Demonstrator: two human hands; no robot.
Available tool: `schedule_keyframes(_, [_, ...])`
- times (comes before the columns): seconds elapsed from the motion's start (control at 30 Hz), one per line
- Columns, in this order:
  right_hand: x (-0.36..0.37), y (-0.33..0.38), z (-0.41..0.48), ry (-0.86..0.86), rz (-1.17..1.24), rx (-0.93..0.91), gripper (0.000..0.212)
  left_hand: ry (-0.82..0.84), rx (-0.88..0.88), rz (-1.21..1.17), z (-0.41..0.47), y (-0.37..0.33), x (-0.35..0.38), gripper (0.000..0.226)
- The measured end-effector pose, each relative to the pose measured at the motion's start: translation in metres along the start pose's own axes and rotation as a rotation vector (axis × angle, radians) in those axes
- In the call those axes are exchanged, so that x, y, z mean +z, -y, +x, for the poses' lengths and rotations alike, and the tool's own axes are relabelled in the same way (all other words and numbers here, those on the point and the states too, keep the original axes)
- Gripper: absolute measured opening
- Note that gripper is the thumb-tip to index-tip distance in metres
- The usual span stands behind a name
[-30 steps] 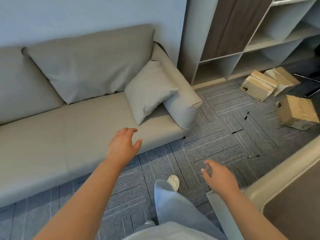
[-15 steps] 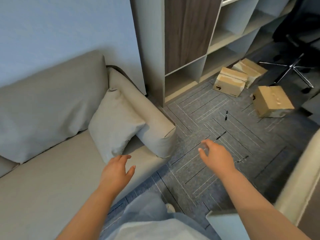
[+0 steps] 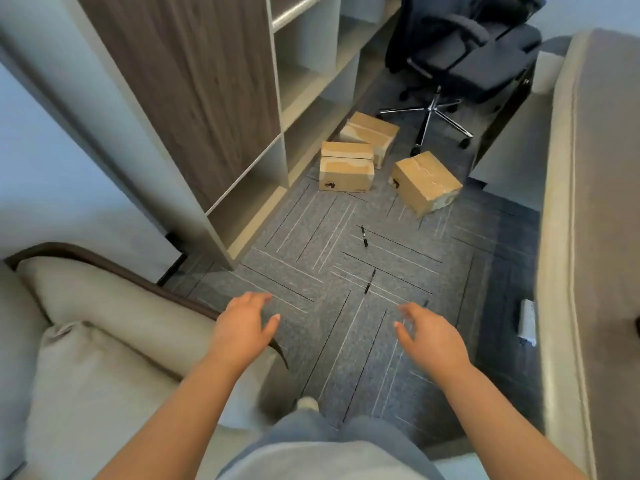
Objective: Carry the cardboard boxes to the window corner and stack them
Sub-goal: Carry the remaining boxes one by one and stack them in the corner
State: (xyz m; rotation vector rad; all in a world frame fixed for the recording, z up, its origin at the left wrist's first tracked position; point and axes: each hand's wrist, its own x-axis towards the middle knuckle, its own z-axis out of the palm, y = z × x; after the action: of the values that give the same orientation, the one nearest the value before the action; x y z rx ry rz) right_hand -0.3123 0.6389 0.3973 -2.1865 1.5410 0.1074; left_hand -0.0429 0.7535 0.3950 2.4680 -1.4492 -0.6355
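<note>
well beyond the left grip (image 3: 244, 327) and right grip (image 3: 433, 339), both slack and empty, lie the cardboard boxes (image 3: 346, 172).

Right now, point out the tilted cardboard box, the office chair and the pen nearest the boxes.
tilted cardboard box (image 3: 427, 174): head view, taped top face.
office chair (image 3: 460, 64): head view, dark upholstery.
pen nearest the boxes (image 3: 364, 236): head view, mid barrel.
</note>
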Motion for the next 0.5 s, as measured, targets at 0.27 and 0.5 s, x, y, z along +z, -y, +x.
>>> schedule_keyframes(0.27, [-0.021, -0.062, 0.037, -0.039, 0.107, 0.321, 0.04, 0.064, 0.256, 0.035, 0.151, -0.1, -0.022, 0.045])
schedule_keyframes(0.5, [-0.058, -0.112, 0.146, -0.039, 0.142, 0.35, 0.041, 0.084, 0.26, 0.029, 0.258, -0.167, -0.011, 0.044])
